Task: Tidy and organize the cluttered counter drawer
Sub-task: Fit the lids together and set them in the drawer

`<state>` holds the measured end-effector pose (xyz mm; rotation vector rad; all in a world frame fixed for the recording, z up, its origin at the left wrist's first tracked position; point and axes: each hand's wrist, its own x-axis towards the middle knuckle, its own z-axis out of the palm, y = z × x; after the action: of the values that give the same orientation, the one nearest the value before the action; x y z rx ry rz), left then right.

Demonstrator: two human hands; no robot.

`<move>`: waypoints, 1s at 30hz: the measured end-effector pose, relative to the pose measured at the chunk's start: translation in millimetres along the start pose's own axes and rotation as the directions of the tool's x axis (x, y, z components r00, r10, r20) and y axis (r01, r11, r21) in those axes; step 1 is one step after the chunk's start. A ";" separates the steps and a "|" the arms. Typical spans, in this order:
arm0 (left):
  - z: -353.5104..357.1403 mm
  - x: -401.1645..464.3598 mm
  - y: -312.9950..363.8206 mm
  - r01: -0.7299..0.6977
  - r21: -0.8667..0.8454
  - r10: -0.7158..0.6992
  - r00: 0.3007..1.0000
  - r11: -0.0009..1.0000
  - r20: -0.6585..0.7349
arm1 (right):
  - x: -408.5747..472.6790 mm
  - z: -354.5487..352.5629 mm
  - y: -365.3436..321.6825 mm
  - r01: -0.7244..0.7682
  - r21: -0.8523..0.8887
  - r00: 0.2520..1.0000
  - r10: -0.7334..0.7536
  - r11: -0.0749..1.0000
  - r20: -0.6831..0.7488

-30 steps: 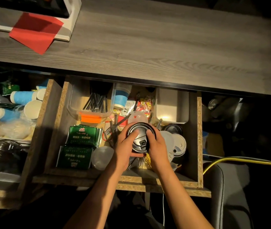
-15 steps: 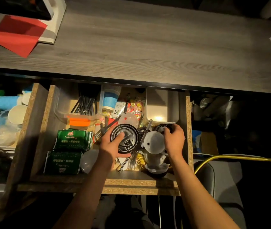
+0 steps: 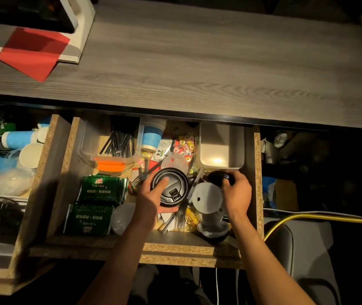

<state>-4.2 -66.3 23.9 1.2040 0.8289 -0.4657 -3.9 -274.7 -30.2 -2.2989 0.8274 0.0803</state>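
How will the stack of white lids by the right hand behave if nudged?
The white lid stack leans, so it would probably topple or slide apart. The lids look like thin plastic: likely light, slightly flexible. The right hand grips a black lid beside it and could bump it.

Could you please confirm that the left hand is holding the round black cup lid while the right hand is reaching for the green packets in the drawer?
Not quite. In the head view the left hand does hold the round black plastic cup lid, but the right hand grips a second black lid near the drawer's right side. The green foil packets lie untouched on the left.
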 end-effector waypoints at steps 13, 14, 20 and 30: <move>5.5 -7.7 10.0 0.060 0.011 -0.059 0.998 0.998 -0.026 | -66.5 -24.0 -93.3 -0.012 0.631 0.983 -0.106 0.775 0.150; 5.0 -10.6 11.4 0.073 -0.005 -0.073 0.997 0.997 0.007 | -68.2 -15.0 -92.5 0.004 0.570 0.985 -0.102 0.822 0.141; -3.1 -22.8 7.1 -0.079 -0.045 0.085 0.986 0.996 0.141 | -77.0 22.3 -84.3 0.008 0.463 0.986 -0.086 0.886 0.146; -4.9 -13.3 -8.4 -0.106 0.002 0.104 0.979 0.994 0.173 | -88.1 32.5 -84.8 0.090 0.420 0.982 -0.152 0.903 0.116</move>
<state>-20.1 -65.8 28.3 1.1935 0.6114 -0.4817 -19.3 -158.9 18.4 -1.9111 0.5603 0.0147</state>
